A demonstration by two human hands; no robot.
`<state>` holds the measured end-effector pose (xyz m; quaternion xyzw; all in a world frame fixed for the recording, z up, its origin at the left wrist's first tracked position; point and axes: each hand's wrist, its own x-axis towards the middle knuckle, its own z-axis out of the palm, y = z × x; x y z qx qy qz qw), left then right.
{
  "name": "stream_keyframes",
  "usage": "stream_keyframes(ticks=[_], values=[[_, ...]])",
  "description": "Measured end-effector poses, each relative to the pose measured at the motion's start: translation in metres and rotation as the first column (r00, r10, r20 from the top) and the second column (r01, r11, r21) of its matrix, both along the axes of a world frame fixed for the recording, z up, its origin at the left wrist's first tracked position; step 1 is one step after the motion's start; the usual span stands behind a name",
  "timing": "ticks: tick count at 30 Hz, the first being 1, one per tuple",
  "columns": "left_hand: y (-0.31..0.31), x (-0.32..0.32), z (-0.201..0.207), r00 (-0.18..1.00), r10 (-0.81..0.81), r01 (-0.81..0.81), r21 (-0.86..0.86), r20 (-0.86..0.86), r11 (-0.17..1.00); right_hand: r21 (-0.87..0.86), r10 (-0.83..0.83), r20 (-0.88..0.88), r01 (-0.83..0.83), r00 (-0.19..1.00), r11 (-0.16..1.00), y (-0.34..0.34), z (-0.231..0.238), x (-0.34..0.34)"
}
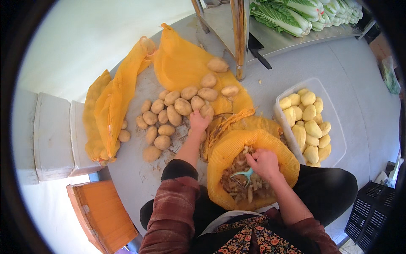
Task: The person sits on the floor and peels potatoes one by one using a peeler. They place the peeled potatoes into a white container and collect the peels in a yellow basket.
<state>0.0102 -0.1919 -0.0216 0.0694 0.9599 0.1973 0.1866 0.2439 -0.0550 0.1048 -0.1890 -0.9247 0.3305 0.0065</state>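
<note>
On the left, my left hand (198, 122) reaches into a group of unpeeled potatoes (182, 106), its fingers closed against one potato (206, 111) at the near right of the group. My right hand (264, 164) is closed around a turquoise peeler (243, 174), whose head points left. It hangs over a yellow mesh sack (220, 169) with a rolled-down rim, standing between my legs. Potato peelings (249, 192) fill the sack's mouth. To the right of the sack, a clear plastic tub (338, 139) contains several peeled yellow potatoes (311, 127).
More yellow mesh sacks (114, 110) lie at the left and behind the potatoes. A metal table leg (240, 38) rises at the back, beside a black-handled cleaver (259, 51) and a low shelf of Chinese cabbages (292, 17). An orange-brown box (103, 213) and a black crate (372, 207) flank me.
</note>
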Motion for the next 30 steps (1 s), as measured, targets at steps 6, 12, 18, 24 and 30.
stream_keyframes(ticks=[6, 12, 18, 24, 30], values=[[0.017, -0.006, -0.023, 0.996, 0.040, -0.045, 0.074, 0.074, 0.996, 0.027, -0.006, -0.012, 0.006, 1.000, 1.000, 0.004, -0.008, -0.002], [0.005, 0.002, 0.031, 0.577, 0.026, -0.781, 0.542, 0.816, 0.312, -0.186, -0.005, -0.056, -0.005, 0.998, 0.982, 0.010, -0.006, -0.005], [-0.002, 0.040, 0.135, 0.397, -0.390, -0.849, 0.494, 0.831, 0.187, -0.214, -0.261, -0.297, 0.202, 0.918, 0.956, 0.015, 0.012, -0.012], [-0.007, 0.140, 0.188, 0.487, -0.232, -0.761, 0.540, 0.842, 0.360, -0.209, -0.357, -0.460, 0.291, 0.813, 0.933, 0.016, 0.034, -0.011], [-0.010, 0.210, 0.183, 0.541, -0.121, -0.798, 0.554, 0.832, 0.237, 0.001, -0.015, -0.452, 0.017, 0.892, 1.000, -0.011, 0.044, 0.002]])
